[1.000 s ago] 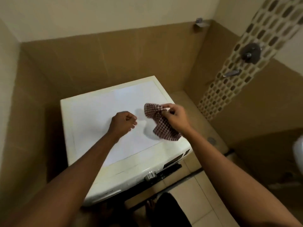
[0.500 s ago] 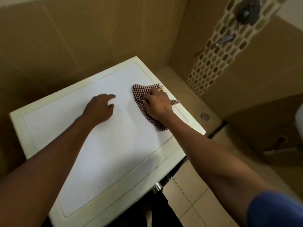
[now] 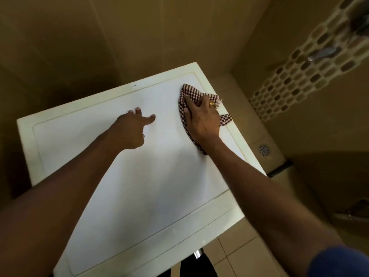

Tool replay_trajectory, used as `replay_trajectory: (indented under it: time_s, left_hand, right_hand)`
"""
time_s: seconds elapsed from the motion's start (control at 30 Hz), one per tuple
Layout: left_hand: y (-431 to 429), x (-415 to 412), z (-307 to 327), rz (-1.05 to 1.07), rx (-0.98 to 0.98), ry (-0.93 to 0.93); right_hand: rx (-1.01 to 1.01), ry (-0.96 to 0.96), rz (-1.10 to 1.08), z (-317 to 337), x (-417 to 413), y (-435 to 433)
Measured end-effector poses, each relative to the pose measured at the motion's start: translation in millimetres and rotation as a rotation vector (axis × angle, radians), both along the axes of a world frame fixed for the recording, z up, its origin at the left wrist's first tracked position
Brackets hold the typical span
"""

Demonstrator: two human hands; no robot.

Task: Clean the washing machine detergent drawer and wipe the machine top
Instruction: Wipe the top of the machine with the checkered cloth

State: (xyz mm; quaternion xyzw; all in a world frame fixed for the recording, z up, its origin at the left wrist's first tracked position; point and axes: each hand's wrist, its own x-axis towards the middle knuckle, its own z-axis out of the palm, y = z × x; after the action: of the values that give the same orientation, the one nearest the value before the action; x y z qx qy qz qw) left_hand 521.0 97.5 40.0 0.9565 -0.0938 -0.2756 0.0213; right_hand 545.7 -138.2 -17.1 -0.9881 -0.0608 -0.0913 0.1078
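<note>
The white top of the washing machine (image 3: 123, 196) fills the middle of the head view. A red-and-white checked cloth (image 3: 186, 92) lies flat near its far right corner. My right hand (image 3: 201, 120) presses down on the cloth with spread fingers; a gold ring shows on one finger. My left hand (image 3: 132, 129) hovers or rests lightly over the middle of the top, fingers loosely extended and holding nothing. The detergent drawer is hidden below the front edge.
Brown tiled walls (image 3: 139, 37) close in behind and to the left of the machine. A mosaic strip with a shower tap (image 3: 321, 53) runs up the right wall. A floor drain (image 3: 264, 149) sits on the tiled floor to the right.
My right hand laid the cloth down and slid it toward the far right corner. My left hand uncurled from a fist to extended fingers. The camera moved in over the machine.
</note>
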Motion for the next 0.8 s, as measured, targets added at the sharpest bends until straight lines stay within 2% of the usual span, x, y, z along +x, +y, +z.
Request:
replay_trajectory:
  time_s: [0.1, 0.23, 0.3, 0.4, 0.47, 0.53, 0.7, 0.77, 0.8]
  left_hand:
    - [1, -3, 5, -0.039, -0.012, -0.029]
    - [10, -7, 6, -0.017, -0.026, -0.065]
    - [15, -8, 5, 0.01, -0.046, -0.078]
    - [25, -8, 6, 0.09, -0.105, -0.089]
    - [28, -7, 5, 0.093, -0.095, -0.104]
    - [29, -6, 6, 0.065, -0.062, -0.114]
    - [28, -10, 9, 0.018, -0.049, -0.141]
    - [27, -10, 11, 0.01, -0.027, -0.16]
    - [25, -10, 12, -0.003, -0.008, -0.167]
  right_hand:
    - [-0.112, -0.026, 0.176, 1, -11, -32]
    - [-0.16, -0.041, -0.015, 2, 2, -23]
    - [-0.12, -0.029, -0.035, -3, 17, 3]
    - [-0.085, 0.047, 0.166, -9, 16, 22]
    - [-0.146, 0.066, 0.359, -11, 6, 11]
    - [-0.177, 0.049, 0.436, -9, 0, -8]
    - [-0.166, 0.046, 0.12, -6, 29, 19]
    - [-0.167, 0.079, 0.117, 1, 34, 46]
    - [-0.175, 0.095, 0.184, 1, 29, 53]
